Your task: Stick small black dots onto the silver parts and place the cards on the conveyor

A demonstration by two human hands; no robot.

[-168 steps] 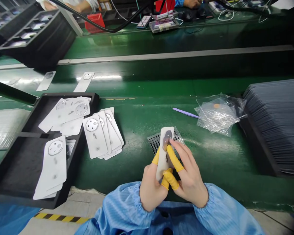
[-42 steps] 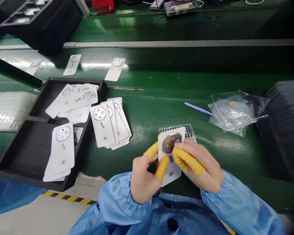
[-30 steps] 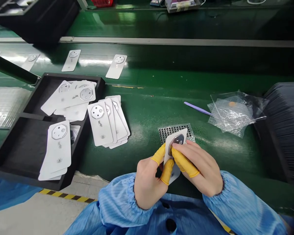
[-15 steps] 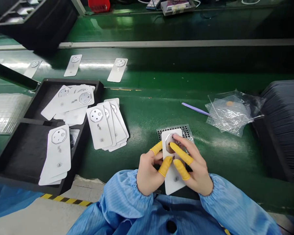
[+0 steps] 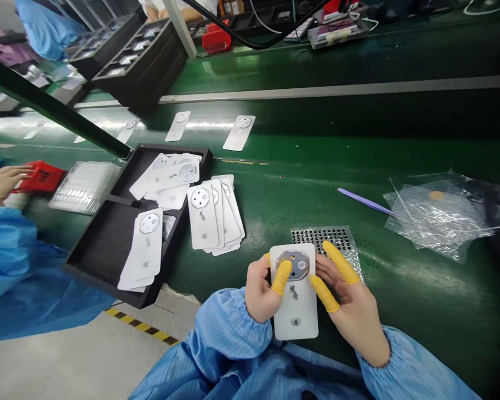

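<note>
My left hand (image 5: 263, 290) grips a white rounded panel (image 5: 295, 311) with a silver octagonal plate near its top. The thumb, in a yellow finger cot, presses on that plate; the other fingers are mostly hidden behind. Beside the panel's right edge is my right hand (image 5: 350, 303), its yellow-capped thumb and index finger spread apart. Its thumb tip is close to the edge; whether it touches, I cannot tell. Just beyond the panel lies a clear sheet of small black dots (image 5: 329, 239) in rows.
Similar panels are fanned out on the green bench (image 5: 275, 205) and piled in a black divided tray (image 5: 104, 228). A purple pair of tweezers (image 5: 364, 201) and clear plastic bags (image 5: 441, 216) lie right. At far left, a co-worker's hand (image 5: 2, 183) touches a red container (image 5: 44, 176).
The view has swung left, bringing a co-worker's arm into sight. My right fingers have come off the octagonal plate to the panel's right side. My left thumb now lies on the plate.
</note>
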